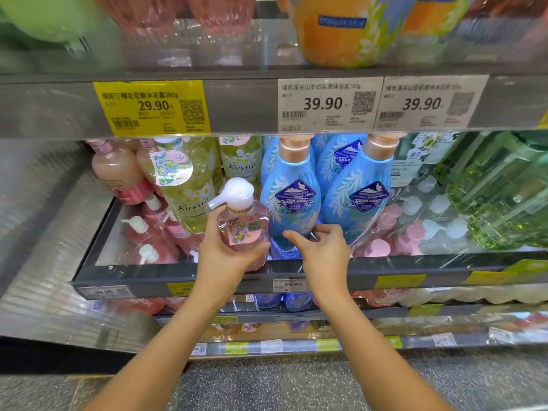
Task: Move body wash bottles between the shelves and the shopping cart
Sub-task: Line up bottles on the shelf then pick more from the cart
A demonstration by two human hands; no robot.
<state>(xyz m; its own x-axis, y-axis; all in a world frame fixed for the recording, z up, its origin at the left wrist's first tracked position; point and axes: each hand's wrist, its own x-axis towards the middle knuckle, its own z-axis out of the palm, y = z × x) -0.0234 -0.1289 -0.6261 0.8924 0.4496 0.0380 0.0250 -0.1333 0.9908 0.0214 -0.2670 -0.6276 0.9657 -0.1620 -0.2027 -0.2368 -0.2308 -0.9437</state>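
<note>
A pink bottle [241,229] with a white pump top is held in the left hand [228,250], the fingers being curled round its lower body from beneath and behind. The bottle is kept upright, with the pump spout turned to the left, just in front of the middle shelf [189,277] and above its front rail.

The right hand [321,250] is seen just beside it, to the right. Its fingers are loosely curled, with the thumb extended toward the pink bottle, and nothing is gripped in it. The fingertips lie at the base of a blue bottle [292,200]; whether contact is made cannot be told.

On the middle shelf, two blue bottles with copper-coloured caps are stood at the front, the second blue bottle [360,197] to the right of the first. A yellow-green bottle [189,185] marked "Kustie" is found to the left of the pink bottle, with further pink pump bottles [142,229] lower and to the left. Green bottles [501,191] are ranged at the far right.

On the rail of the shelf above, a yellow price tag [151,108] reading 29.90 and two white price tags [329,103] reading 39.90 are fixed. Orange bottles [335,34] are stood on that upper shelf, blurred.
</note>
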